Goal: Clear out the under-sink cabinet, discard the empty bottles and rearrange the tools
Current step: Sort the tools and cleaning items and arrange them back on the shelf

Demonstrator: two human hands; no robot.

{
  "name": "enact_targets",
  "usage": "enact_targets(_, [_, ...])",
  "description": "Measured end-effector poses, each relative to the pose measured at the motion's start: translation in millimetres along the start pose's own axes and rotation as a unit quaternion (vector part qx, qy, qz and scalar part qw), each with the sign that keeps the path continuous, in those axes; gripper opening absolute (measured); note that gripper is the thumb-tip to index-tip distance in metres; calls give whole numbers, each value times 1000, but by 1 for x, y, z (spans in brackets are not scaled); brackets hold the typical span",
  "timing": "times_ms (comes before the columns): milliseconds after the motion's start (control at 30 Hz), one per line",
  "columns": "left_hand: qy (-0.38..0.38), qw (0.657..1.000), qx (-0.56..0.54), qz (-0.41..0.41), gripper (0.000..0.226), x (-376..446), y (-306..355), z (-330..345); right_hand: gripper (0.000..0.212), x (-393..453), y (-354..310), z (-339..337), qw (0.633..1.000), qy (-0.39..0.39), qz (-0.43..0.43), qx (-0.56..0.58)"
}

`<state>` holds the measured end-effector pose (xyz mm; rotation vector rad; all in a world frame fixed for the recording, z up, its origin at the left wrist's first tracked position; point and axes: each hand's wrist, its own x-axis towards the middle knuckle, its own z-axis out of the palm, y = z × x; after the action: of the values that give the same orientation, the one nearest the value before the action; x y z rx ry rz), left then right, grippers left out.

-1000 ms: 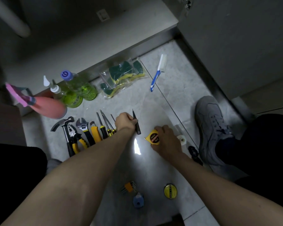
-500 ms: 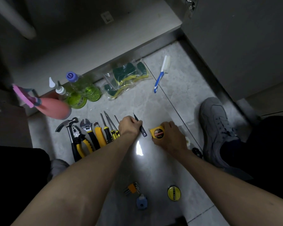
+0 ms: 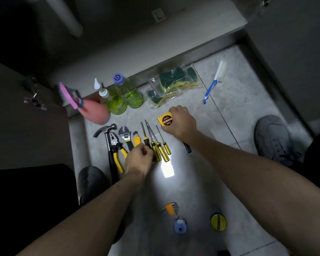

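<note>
A row of tools lies on the grey floor: hammer (image 3: 107, 133), pliers (image 3: 116, 145), adjustable wrench (image 3: 125, 134), yellow utility knife (image 3: 136, 140) and several yellow-striped screwdrivers (image 3: 162, 148). My left hand (image 3: 139, 160) is curled on the handle end of a black-handled screwdriver (image 3: 146, 140) in that row. My right hand (image 3: 180, 122) grips a yellow tape measure (image 3: 164, 120) just beyond the screwdriver tips. A dark slim tool (image 3: 187, 148) lies on the floor, partly under my right forearm.
Two green bottles (image 3: 129, 93), a pink spray bottle (image 3: 95, 111), a bag of sponges (image 3: 172, 84) and a blue brush (image 3: 213, 84) sit along the cabinet's front edge (image 3: 155, 58). Nearer me lie a hex key set (image 3: 171, 208), a blue item (image 3: 180, 225) and a yellow disc (image 3: 218, 222). My shoes (image 3: 272, 137) flank the tools.
My left hand let go of the dark slim tool and moved left to the screwdriver handles. My right hand carried the tape measure forward and left, past the screwdriver tips.
</note>
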<state>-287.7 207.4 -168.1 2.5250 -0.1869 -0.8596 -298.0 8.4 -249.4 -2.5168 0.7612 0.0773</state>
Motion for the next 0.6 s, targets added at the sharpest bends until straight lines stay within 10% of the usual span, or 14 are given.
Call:
enact_targets(433, [-118, 991, 38, -47, 22, -21, -48, 21, 77, 0, -15, 14, 1000, 10, 3, 1])
enact_targets(600, [-202, 977, 67, 12, 15, -23, -40, 50, 42, -65, -6, 2, 990, 73, 5, 119])
